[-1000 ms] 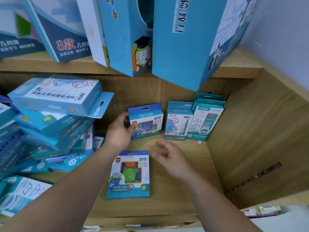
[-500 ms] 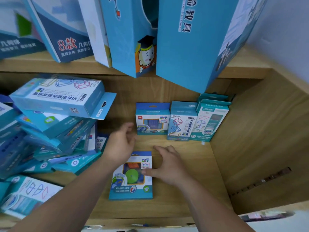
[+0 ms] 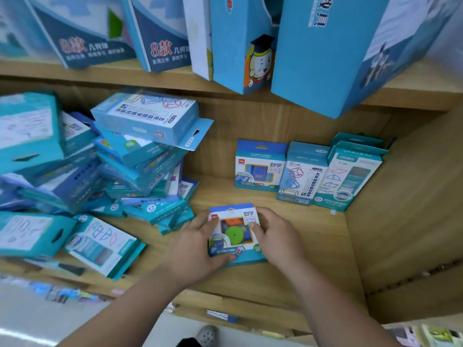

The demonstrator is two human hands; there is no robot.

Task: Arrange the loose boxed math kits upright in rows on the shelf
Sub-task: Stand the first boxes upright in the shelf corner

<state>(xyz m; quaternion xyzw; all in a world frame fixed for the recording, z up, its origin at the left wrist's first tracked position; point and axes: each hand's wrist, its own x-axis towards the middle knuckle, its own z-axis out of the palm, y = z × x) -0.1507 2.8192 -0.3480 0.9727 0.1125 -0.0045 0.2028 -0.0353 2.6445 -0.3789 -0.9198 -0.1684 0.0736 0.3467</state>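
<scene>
A small boxed math kit (image 3: 234, 234) with a green disc in its window lay flat on the wooden shelf (image 3: 308, 249), near the front edge and a little right of middle. The left hand (image 3: 196, 249) gripped its left side, fingers curled over the face and thumb along the near edge. The right hand (image 3: 279, 237) pinched its right side, thumb on the face and fingers round the far corner. Against the far wall, three kits stood upright in a row: a windowed kit (image 3: 259, 169), a rod-frame kit (image 3: 303, 175) and a shape kit (image 3: 350, 176), each touching the next. To the left, a loose pile of kits (image 3: 140, 156) leaned every which way.
</scene>
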